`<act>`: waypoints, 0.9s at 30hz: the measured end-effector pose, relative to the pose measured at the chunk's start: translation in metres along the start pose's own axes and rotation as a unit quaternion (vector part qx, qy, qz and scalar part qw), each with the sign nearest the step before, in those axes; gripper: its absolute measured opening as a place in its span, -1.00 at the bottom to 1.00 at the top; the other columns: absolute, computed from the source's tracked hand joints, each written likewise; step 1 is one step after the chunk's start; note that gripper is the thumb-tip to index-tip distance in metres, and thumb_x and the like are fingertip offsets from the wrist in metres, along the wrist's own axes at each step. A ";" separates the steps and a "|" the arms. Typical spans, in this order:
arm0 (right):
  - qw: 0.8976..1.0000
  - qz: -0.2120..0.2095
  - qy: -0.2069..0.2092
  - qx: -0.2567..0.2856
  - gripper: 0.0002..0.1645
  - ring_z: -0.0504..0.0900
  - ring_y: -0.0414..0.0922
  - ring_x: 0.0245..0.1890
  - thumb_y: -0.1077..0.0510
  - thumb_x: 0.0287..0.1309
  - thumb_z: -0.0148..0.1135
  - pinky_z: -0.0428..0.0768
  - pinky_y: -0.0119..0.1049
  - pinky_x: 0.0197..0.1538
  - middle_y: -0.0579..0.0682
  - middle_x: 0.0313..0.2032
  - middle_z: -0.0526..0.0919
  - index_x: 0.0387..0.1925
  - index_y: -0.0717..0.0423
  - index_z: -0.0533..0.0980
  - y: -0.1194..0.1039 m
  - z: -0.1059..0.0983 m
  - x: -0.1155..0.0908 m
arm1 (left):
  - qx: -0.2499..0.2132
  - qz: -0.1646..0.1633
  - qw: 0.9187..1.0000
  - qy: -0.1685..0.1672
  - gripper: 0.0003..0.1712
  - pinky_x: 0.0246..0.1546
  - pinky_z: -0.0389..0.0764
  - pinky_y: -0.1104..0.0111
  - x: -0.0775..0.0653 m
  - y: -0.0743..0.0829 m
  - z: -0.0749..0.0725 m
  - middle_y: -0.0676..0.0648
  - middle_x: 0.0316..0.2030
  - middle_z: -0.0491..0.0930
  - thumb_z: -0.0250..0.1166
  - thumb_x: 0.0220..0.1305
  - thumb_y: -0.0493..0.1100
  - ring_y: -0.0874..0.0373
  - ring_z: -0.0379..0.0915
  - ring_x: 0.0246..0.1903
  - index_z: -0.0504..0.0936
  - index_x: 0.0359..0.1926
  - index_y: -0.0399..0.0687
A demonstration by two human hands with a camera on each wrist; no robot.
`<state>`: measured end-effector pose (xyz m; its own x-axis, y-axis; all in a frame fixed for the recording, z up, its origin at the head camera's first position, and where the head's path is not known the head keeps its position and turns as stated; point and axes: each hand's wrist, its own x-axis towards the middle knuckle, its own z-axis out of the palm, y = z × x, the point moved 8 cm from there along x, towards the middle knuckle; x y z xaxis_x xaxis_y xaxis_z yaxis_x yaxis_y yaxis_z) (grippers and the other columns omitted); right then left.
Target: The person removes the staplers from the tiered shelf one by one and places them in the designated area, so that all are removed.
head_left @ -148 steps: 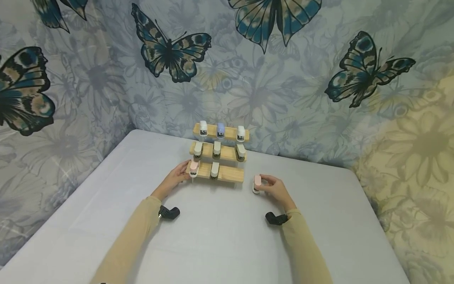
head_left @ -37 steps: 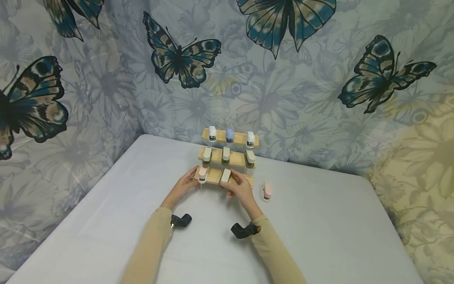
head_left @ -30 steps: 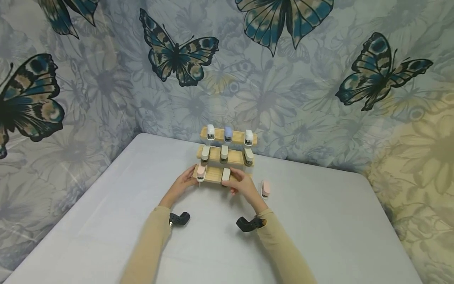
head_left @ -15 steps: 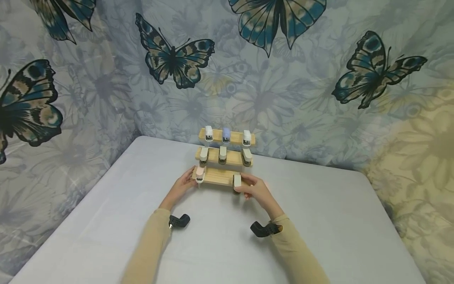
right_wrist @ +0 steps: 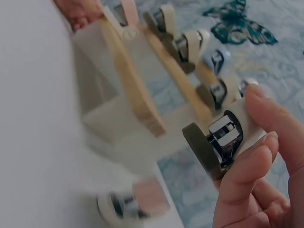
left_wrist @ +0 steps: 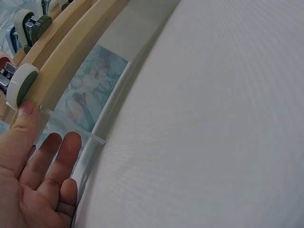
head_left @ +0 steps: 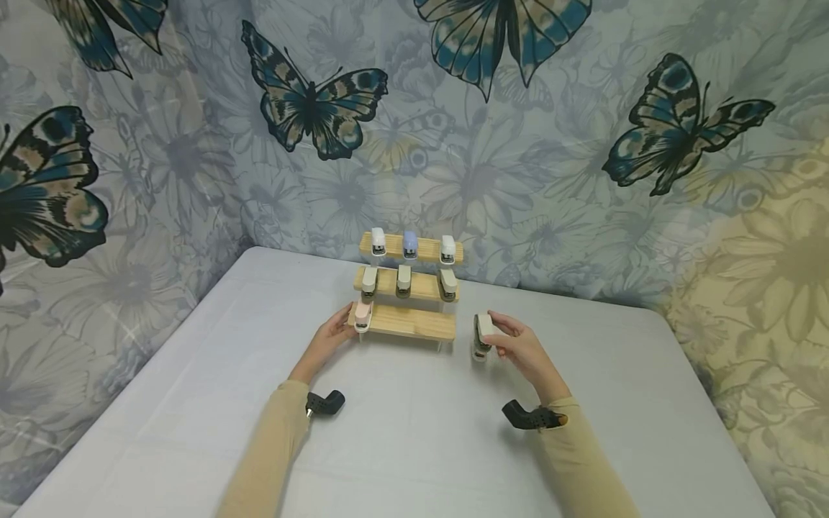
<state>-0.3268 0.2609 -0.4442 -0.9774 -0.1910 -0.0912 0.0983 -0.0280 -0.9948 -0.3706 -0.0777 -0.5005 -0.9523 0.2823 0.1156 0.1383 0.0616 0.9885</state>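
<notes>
My right hand (head_left: 523, 352) pinches a small cream-and-dark-olive stapler (right_wrist: 225, 137) between thumb and fingers, right of the rack. Beneath it a pink stapler (right_wrist: 151, 195) sits on the table, largely covered by the held one in the head view. My left hand (head_left: 327, 344) holds the left end of the lowest shelf of a three-tier wooden rack (head_left: 414, 322); in the left wrist view its thumb lies against the shelf edge and other fingers bend loosely below. Another pink stapler (head_left: 363, 315) stands on that shelf, right by the thumb.
The middle tier carries three cream staplers, one of them at its centre (head_left: 404, 280). On the top tier a blue stapler (head_left: 410, 244) stands between two white ones. Clear legs (left_wrist: 71, 124) support the rack on the white table (head_left: 414, 446). Butterfly-patterned cloth (head_left: 479, 180) rises behind.
My right hand, earlier letting go of the pink stapler right of the rack, took the cream stapler from the lowest shelf and carried it right, over the pink one. My left hand stays at the rack.
</notes>
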 end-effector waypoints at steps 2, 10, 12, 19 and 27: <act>1.000 0.001 0.005 -0.003 -0.17 0.32 -0.29 -0.65 0.34 0.03 0.22 0.34 -0.48 -0.58 0.20 0.29 0.05 0.29 0.33 0.05 0.002 -0.013 -0.005 | -0.002 0.002 1.000 0.001 -0.21 0.07 0.31 0.26 -0.001 0.000 0.000 -0.23 0.25 0.14 0.21 0.19 -0.05 -0.06 0.25 0.10 0.05 0.35 -0.11; 1.000 -0.001 0.014 -0.022 -0.14 0.35 -0.31 -0.65 0.30 0.07 0.21 0.37 -0.47 -0.56 0.23 0.31 -0.03 0.31 0.33 -0.02 0.010 -0.047 -0.018 | -0.005 0.017 1.000 0.004 -0.24 -0.01 0.40 0.27 0.000 0.001 -0.001 -0.26 0.20 0.21 0.21 0.19 -0.13 0.02 0.39 -0.05 0.07 0.34 -0.16; 0.999 0.001 0.022 -0.023 -0.15 0.36 -0.31 -0.65 0.30 0.07 0.21 0.39 -0.48 -0.55 0.23 0.31 -0.03 0.31 0.33 -0.02 0.013 -0.053 -0.019 | -0.007 0.014 1.000 0.006 -0.24 -0.02 0.40 0.28 0.000 0.001 -0.001 -0.27 0.19 0.21 0.21 0.19 -0.16 0.02 0.39 -0.06 0.06 0.34 -0.16; 0.999 0.011 0.046 -0.026 -0.16 0.36 -0.32 -0.67 0.31 0.05 0.23 0.39 -0.51 -0.59 0.25 0.29 0.00 0.30 0.34 0.02 0.029 -0.070 -0.014 | -0.014 0.006 1.000 0.010 -0.26 -0.04 0.41 0.33 0.002 -0.002 -0.001 -0.29 0.17 0.24 0.19 0.20 -0.24 -0.01 0.38 -0.05 0.06 0.34 -0.18; 0.997 0.040 0.072 0.003 -0.15 0.32 -0.33 -0.71 0.33 0.03 0.23 0.34 -0.54 -0.64 0.26 0.25 0.06 0.30 0.30 0.03 0.050 -0.075 -0.015 | -0.023 0.082 0.996 0.001 -0.25 -0.07 0.45 0.27 -0.001 0.006 -0.002 -0.29 0.06 0.36 0.23 0.18 -0.13 -0.01 0.42 -0.08 0.11 0.32 -0.20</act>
<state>-0.3215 0.3363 -0.4959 -0.9831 -0.0505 -0.1760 0.1773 -0.0237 -0.9839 -0.3689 -0.0792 -0.4944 -0.9182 0.2835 0.2765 0.2800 -0.0290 0.9596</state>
